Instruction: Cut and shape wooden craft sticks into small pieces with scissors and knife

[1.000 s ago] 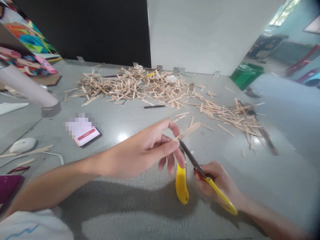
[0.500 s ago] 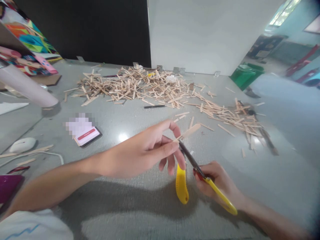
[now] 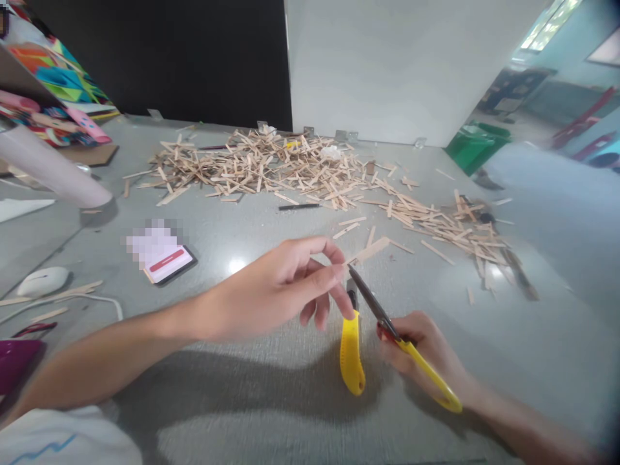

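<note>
My left hand (image 3: 283,290) is raised over the table, its thumb and index finger pinching one end of a flat wooden craft stick (image 3: 372,250) that points up to the right. The other fingers curl loosely. My right hand (image 3: 426,355) grips a pair of scissors (image 3: 375,303) with yellow handles. Their dark blades look closed, the tip lying close to the pinched end of the stick; whether they touch, I cannot tell. Below the left fingertips a yellow box cutter (image 3: 351,355) lies on the table, its upper end partly behind the fingers.
A long heap of craft stick pieces (image 3: 252,161) lies along the back, with more scattered pieces (image 3: 436,226) at right. A black pen (image 3: 299,206), a phone (image 3: 169,258), a white mouse (image 3: 43,281) and a purple object (image 3: 19,365) lie around. Beyond is a green bin (image 3: 479,145).
My left hand has shifted slightly left and pulled a little away from the scissors. The scissors have barely moved, and more of the box cutter's upper end shows.
</note>
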